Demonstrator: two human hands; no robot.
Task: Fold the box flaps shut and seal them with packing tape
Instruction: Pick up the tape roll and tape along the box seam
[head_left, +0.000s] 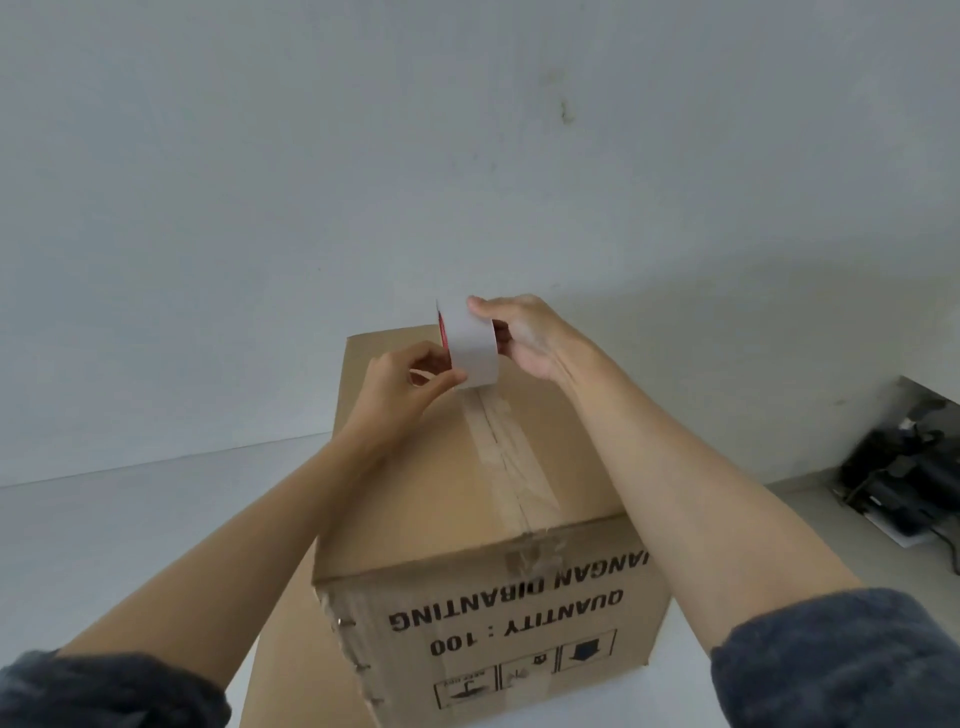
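A brown cardboard box (415, 488) with black print on its near side stands in front of me, its top flaps folded flat. A strip of clear tape (501, 452) runs along the centre seam from the near edge toward the far end. Above the far part of the top, my right hand (530, 338) grips a roll of packing tape (472, 345) with a red core, held upright. My left hand (402, 387) pinches the tape at the roll's lower left side, just above the seam.
The box rests on a white surface (104, 545) against a pale wall (311, 182). At the far right sits a dark object with cables (904, 478) on a white sheet. A flat piece of cardboard (280, 654) shows under the box's left side.
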